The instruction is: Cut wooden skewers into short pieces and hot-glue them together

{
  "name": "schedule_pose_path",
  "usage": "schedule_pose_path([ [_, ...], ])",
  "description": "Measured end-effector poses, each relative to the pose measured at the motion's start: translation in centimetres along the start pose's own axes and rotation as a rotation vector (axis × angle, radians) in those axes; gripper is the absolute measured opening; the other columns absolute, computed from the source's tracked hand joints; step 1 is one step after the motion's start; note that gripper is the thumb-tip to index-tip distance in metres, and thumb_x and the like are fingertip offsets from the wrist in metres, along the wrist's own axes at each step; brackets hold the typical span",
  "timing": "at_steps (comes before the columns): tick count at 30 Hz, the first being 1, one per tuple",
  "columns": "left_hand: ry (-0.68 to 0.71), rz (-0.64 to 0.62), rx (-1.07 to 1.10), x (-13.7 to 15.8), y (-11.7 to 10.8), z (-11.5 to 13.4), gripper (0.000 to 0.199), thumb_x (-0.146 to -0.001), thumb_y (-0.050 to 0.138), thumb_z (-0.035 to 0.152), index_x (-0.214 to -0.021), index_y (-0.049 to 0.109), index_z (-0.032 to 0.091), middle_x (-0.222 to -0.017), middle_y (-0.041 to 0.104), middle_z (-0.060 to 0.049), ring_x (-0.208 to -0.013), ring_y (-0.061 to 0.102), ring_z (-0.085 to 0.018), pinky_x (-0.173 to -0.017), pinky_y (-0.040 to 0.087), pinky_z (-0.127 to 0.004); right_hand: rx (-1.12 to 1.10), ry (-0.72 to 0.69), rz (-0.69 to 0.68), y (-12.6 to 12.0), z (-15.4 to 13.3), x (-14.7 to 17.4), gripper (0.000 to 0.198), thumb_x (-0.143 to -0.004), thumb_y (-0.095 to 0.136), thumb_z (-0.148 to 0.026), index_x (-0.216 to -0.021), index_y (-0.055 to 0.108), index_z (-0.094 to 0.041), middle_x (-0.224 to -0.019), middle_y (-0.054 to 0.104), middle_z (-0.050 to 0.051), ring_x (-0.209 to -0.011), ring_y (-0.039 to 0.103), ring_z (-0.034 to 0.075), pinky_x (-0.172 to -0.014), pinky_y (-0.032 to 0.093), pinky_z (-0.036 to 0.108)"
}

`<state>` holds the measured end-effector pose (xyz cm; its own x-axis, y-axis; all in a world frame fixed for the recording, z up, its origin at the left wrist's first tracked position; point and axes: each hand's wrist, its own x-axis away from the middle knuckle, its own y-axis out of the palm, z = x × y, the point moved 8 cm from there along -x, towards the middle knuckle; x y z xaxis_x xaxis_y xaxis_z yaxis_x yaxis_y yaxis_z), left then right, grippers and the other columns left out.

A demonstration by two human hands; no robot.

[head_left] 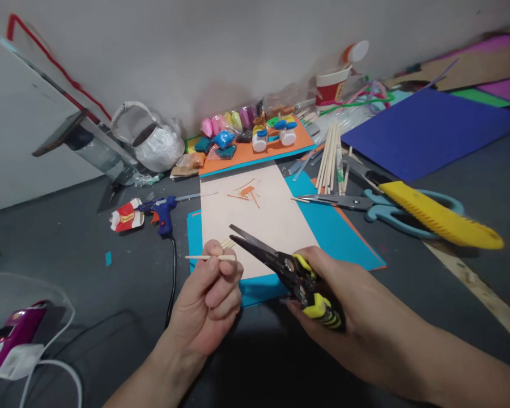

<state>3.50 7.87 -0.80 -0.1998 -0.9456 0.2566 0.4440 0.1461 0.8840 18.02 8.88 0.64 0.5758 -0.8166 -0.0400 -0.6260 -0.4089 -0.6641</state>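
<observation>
L grip [215, 297] pinching thin stick [199, 257], R grip [348, 292] round blk/yel snips [288, 268]; label [338, 89] on red/wht cup [323, 95] unreadable.

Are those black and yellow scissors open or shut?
Slightly open: the blades of the scissors, held in the right hand, stand apart at their tips, with a narrow gap between them.

The shears [292, 271] are black and yellow, the short stick [200, 258] pale, the paper [276, 226] seemingly cream.
</observation>
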Motion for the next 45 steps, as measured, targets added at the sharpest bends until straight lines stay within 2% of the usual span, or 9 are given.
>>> schedule_pose_path([
  [4, 0.002, -0.021, -0.032, -0.1, 0.0, 0.2, 0.007, -0.080, 0.074, 0.009, -0.079, 0.071, 0.015, -0.067, 0.069, 0.002, -0.037, 0.024, 0.003, -0.032, 0.009, -0.008, 0.045, -0.030, -0.007, -0.1, -0.5, -0.1, 0.025, -0.076, 0.058, -0.015, -0.090, 0.041, -0.025, -0.079, 0.063, 0.001, -0.067, 0.058, 0.018, -0.055, 0.036, 0.028],
  [9, 0.019, 0.033, -0.072, -0.1, -0.4, 0.1, 0.008, -0.079, 0.075, 0.010, -0.082, 0.071, 0.017, -0.066, 0.068, 0.003, -0.037, 0.019, 0.002, -0.032, 0.011, -0.008, 0.083, -0.086, 0.017, 0.1, -0.7, 0.3, 0.024, -0.075, 0.054, -0.013, -0.089, 0.040, -0.025, -0.077, 0.063, 0.001, -0.062, 0.056, 0.017, -0.055, 0.033, 0.029],
  [15, 0.012, 0.009, -0.072, -0.1, 0.0, -0.1, 0.008, -0.080, 0.075, 0.011, -0.077, 0.069, 0.015, -0.065, 0.065, 0.004, -0.038, 0.020, 0.002, -0.033, 0.016, -0.006, 0.140, -0.067, 0.027, 0.2, -0.3, 0.9, 0.022, -0.074, 0.051, -0.014, -0.089, 0.040, -0.025, -0.070, 0.061, 0.000, -0.053, 0.049, 0.017, -0.049, 0.028, 0.029],
  [18, 0.002, -0.002, -0.055, -0.1, 0.3, -0.1, 0.009, -0.079, 0.076, 0.011, -0.077, 0.069, 0.015, -0.066, 0.066, 0.003, -0.038, 0.022, 0.002, -0.033, 0.017, -0.006, 0.091, -0.021, -0.008, 0.1, -0.2, 0.6, 0.021, -0.076, 0.051, -0.013, -0.089, 0.040, -0.025, -0.069, 0.062, -0.001, -0.053, 0.050, 0.016, -0.049, 0.030, 0.028],
  [22, 0.005, 0.006, -0.042, -0.1, 0.1, 0.0, 0.008, -0.079, 0.077, 0.010, -0.079, 0.070, 0.014, -0.067, 0.067, 0.003, -0.038, 0.020, 0.002, -0.032, 0.015, -0.006, 0.043, 0.004, -0.006, -0.3, -0.1, 0.0, 0.022, -0.076, 0.056, -0.015, -0.091, 0.043, -0.025, -0.077, 0.064, 0.001, -0.064, 0.058, 0.018, -0.054, 0.036, 0.027],
  [26, -0.017, 0.015, -0.034, 0.1, -0.2, -0.1, 0.006, -0.081, 0.075, 0.012, -0.079, 0.070, 0.015, -0.064, 0.067, 0.004, -0.036, 0.015, 0.002, -0.032, 0.015, -0.007, 0.101, -0.084, 0.049, -0.4, -0.5, 0.0, 0.025, -0.073, 0.056, -0.015, -0.094, 0.044, -0.023, -0.083, 0.065, 0.004, -0.071, 0.059, 0.021, -0.059, 0.037, 0.030],
  [35, -0.042, 0.037, -0.060, 0.1, -0.3, -0.4, 0.008, -0.079, 0.077, 0.012, -0.078, 0.070, 0.015, -0.062, 0.067, 0.005, -0.035, 0.010, 0.003, -0.032, 0.009, -0.009, 0.120, -0.093, 0.011, -0.1, -0.5, 0.4, 0.025, -0.071, 0.055, -0.014, -0.088, 0.041, -0.025, -0.078, 0.062, 0.002, -0.063, 0.053, 0.017, -0.054, 0.032, 0.029],
  [40, -0.032, 0.038, -0.067, 0.1, -0.1, -0.4, 0.009, -0.080, 0.076, 0.010, -0.077, 0.069, 0.016, -0.062, 0.067, 0.004, -0.034, 0.014, 0.003, -0.032, 0.008, -0.009, 0.168, -0.097, -0.002, 0.1, -0.4, 0.6, 0.027, -0.070, 0.055, -0.015, -0.090, 0.040, -0.025, -0.078, 0.063, 0.002, -0.056, 0.050, 0.016, -0.051, 0.030, 0.028],
  [45, -0.055, 0.067, -0.056, 0.1, -0.5, -0.6, 0.012, -0.078, 0.078, 0.012, -0.074, 0.067, 0.014, -0.060, 0.065, 0.005, -0.034, 0.024, 0.003, -0.032, 0.011, -0.008, 0.253, -0.101, 0.072, 0.0, -0.1, 0.8, 0.023, -0.073, 0.054, -0.017, -0.091, 0.041, -0.025, -0.071, 0.062, 0.003, -0.056, 0.052, 0.018, -0.051, 0.030, 0.029],
])
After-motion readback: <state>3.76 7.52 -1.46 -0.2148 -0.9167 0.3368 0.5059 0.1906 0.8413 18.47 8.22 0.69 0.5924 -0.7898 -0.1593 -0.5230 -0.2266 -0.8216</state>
